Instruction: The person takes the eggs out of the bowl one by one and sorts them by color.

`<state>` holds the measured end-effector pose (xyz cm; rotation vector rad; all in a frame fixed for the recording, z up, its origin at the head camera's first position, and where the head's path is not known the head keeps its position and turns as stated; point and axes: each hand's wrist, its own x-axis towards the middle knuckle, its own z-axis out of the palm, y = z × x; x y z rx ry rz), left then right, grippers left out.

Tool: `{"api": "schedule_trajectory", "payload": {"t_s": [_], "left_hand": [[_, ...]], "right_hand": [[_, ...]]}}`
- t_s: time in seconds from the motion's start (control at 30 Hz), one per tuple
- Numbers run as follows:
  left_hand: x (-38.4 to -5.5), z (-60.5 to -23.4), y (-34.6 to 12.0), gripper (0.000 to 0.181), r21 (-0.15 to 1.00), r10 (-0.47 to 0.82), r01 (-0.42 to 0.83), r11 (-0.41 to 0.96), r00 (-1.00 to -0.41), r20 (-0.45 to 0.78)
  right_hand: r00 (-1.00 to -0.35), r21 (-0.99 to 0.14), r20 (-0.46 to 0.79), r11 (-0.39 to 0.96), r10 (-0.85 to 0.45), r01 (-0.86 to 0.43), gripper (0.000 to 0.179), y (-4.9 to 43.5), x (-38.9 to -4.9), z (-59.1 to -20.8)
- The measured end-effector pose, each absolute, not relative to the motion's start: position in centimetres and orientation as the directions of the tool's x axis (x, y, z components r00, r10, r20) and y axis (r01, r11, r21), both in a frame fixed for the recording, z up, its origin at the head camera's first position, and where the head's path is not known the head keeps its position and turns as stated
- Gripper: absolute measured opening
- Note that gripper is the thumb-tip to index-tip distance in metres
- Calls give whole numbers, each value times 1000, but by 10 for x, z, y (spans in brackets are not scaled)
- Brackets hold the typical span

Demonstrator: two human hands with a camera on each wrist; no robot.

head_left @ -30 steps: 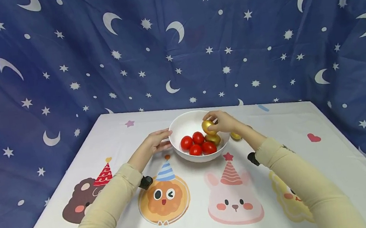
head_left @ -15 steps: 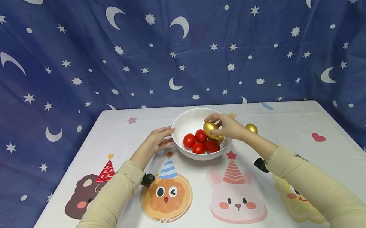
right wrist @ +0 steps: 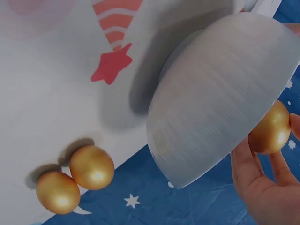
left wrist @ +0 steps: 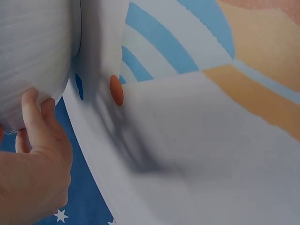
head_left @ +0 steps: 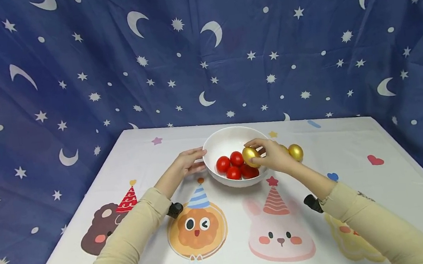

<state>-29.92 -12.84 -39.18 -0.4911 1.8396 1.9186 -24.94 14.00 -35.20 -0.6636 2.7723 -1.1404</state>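
A white bowl stands on the table with several shiny red eggs in it. At its left side my left hand holds the wall, fingertips at the rim and on the outer side; the left wrist view shows these fingers against the bowl. My right hand reaches over the right rim, pinching a gold egg between thumb and fingers, low over the red eggs. The right wrist view shows this held egg partly hidden behind the bowl. Two more gold eggs lie side by side on the table, right of the bowl.
A white tablecloth printed with cartoon animals covers the table. Behind it hangs a dark blue curtain with moons and stars. A black wrist camera sits below each wrist.
The right hand has lowered the gold egg further into the bowl. A gold egg seen lying among the red ones earlier no longer shows. The left hand stays at the bowl's rim.
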Motion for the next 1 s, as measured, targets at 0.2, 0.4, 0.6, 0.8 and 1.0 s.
{"api": "schedule_trajectory", "payload": {"t_s": [0.2, 0.4, 0.6, 0.8, 1.0], "left_hand": [[-300, -392, -126, 49, 847, 74, -532, -18, -845, -529], [-304, -388, -126, 50, 849, 81, -529, 1, -846, -527], [-303, -391, -124, 50, 847, 103, -531, 14, -842, -529], [-300, -392, -129, 52, 847, 103, -532, -4, -843, -529], [-296, -393, -131, 54, 853, 131, -521, -32, -848, -513]], "right_hand": [[-903, -698, 154, 603, -401, -387, 40, 150, -241, -354], [-904, -711, 178, 585, -388, -391, 39, 162, -236, -355], [-918, -712, 189, 595, -348, -372, 39, 175, -225, -356], [-896, -705, 243, 566, -371, -426, 38, 180, -220, -354], [-907, -708, 228, 578, -355, -405, 38, 189, -214, -353]]}}
